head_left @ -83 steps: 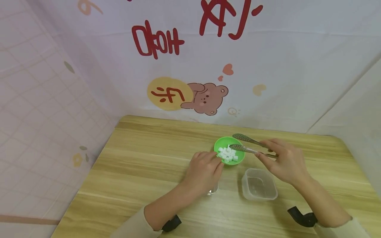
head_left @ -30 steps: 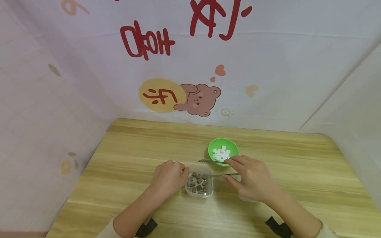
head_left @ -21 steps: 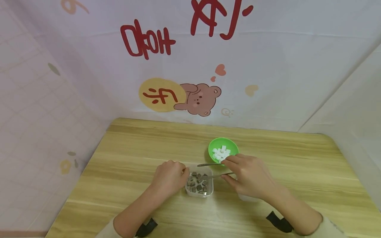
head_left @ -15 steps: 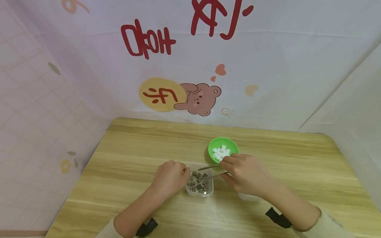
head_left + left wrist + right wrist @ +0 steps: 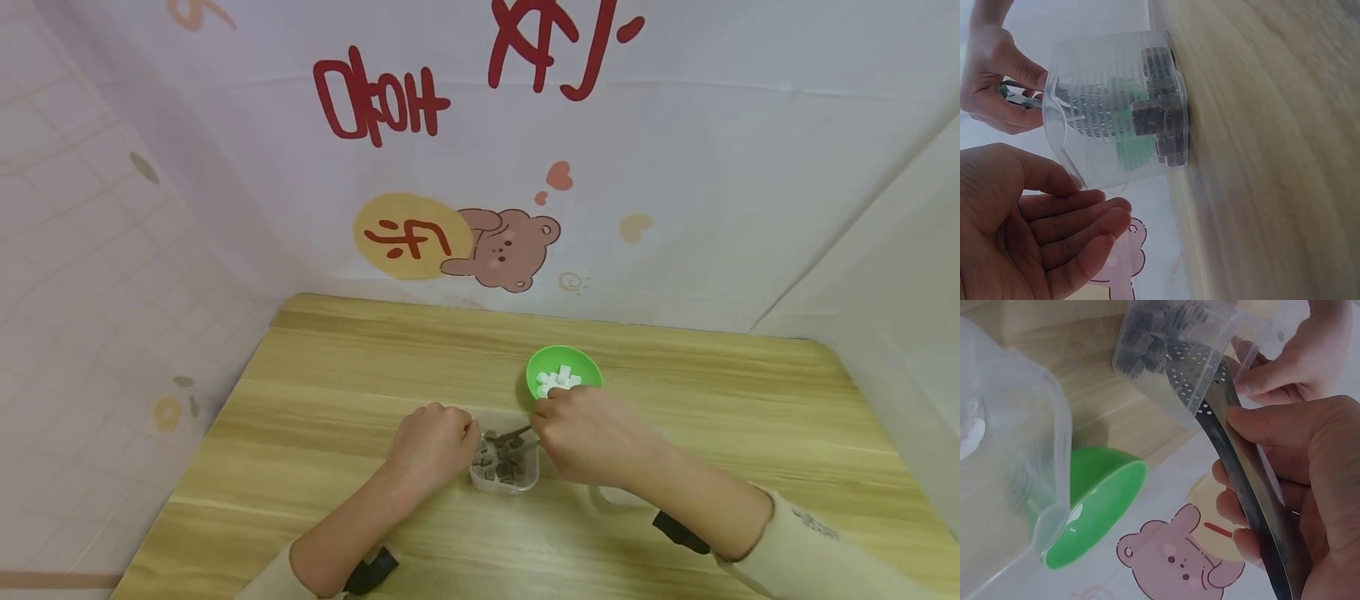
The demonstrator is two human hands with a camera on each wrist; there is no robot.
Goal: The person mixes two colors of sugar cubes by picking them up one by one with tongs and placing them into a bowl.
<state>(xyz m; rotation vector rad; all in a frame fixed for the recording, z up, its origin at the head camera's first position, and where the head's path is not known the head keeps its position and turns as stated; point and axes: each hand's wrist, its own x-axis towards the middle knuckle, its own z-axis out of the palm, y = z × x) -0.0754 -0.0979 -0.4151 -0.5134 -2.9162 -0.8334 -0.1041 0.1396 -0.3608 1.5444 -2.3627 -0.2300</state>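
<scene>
My left hand [image 5: 431,446] pinches the rim of a clear plastic container [image 5: 1079,56] between thumb and fingers. Several dark brown cubes [image 5: 1149,119] lie on its bottom. In my right hand [image 5: 588,437] I grip metal tongs [image 5: 1241,481] with perforated ends. Those ends reach down inside the container, close over the brown cubes, and their arms stand a little apart. Behind the right hand is a green bowl [image 5: 543,362] of white cubes [image 5: 558,379], its front partly hidden by the fingers.
A second clear container [image 5: 618,497] stands under my right forearm, mostly hidden in the head view. A white piece [image 5: 969,425] shows in it in the right wrist view. The wooden table [image 5: 360,358] meets a printed cloth wall [image 5: 675,167] at the back.
My left hand has gone from the green bowl to the rim of the brown cubes' container. The tongs have moved left from over the bowl, then lowered into that container, their ends drawing closer together.
</scene>
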